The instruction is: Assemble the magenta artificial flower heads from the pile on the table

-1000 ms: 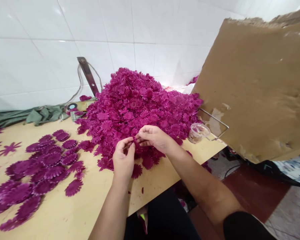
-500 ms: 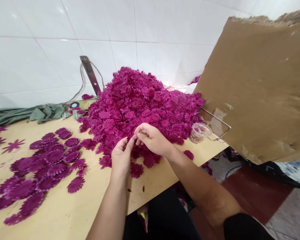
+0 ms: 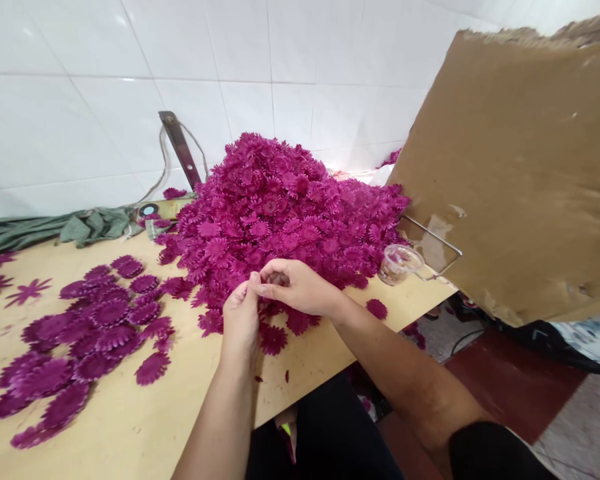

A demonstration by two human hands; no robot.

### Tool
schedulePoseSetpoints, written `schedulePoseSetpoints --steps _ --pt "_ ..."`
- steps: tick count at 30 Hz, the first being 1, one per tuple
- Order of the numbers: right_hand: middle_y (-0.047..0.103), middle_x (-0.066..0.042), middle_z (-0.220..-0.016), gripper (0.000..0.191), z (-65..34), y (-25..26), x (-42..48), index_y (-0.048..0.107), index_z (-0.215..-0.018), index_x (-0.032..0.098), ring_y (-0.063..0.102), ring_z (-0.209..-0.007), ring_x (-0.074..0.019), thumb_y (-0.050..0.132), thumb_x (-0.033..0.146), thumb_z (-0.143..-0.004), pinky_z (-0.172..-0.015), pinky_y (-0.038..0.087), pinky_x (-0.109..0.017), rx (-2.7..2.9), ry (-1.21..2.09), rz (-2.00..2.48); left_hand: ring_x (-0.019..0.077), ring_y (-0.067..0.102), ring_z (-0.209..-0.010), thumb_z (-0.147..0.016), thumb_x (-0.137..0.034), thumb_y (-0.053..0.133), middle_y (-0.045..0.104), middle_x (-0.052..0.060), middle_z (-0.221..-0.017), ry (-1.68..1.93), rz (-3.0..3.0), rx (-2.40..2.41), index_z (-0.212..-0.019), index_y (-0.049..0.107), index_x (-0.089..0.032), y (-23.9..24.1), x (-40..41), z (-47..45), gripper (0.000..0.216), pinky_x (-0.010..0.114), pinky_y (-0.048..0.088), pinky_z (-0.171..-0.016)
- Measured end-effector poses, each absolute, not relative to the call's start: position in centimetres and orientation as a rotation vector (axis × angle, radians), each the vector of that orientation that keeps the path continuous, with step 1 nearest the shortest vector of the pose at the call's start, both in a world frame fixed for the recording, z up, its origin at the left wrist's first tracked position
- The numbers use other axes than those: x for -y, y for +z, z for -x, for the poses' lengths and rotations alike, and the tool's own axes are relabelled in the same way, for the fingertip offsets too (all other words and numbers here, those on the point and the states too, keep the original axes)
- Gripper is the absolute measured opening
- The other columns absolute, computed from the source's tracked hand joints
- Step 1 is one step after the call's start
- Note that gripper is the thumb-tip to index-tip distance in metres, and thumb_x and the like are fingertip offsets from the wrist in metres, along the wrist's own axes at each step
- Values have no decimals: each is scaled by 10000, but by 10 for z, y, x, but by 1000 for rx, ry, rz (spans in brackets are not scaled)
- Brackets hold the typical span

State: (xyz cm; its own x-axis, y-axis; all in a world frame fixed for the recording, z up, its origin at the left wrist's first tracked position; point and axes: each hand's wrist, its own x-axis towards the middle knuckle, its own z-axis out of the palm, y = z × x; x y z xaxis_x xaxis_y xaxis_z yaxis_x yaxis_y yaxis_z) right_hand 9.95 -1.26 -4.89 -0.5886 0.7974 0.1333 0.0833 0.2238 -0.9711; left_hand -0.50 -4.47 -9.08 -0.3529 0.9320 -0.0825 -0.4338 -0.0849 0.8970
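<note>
Left hand (image 3: 241,319) and right hand (image 3: 296,288) are held fingertip to fingertip before the flower pile (image 3: 280,200); what is pinched, and its pointing, cannot be told.

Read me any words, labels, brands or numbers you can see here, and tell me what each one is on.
No text can be read anywhere. The cardboard, tiles, table, cup and flowers bear no print; the small roll by the green cloth is too small to tell.
</note>
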Motion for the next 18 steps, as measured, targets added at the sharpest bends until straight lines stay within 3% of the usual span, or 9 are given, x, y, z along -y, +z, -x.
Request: schedulePoseSetpoints --steps 5,11,18 --pt "493 77 -566 168 -101 -47 0 502 -660 158 455 -521 -46 668 179 -641 -554 394 -196 1501 1460 822 50 426 -507 -489 -489 760 525 -68 -526 1697 -739 -1089 -597 558 -150 -88 47 3 409 178 351 -524" --pt "559 69 -567 148 -112 -37 -15 418 -681 173 548 -497 -39 493 93 -781 -570 445 -192 1092 1438 1041 61 495 -549 -453 -359 790 580 -62 -594 1818 -619 -1108 -656 580 -164 -84 48 2 351 193 412 -590" --pt "523 90 -496 211 -116 -37 -13 394 -686 182 502 -455 -45 559 53 -707 -489 399 -179 1249 1339 995 95 563 -654 -521 -317 762 652 -30 -697 1763 -748 -1139 -732 637 -172 -85 49 2 285 220 440 -663"
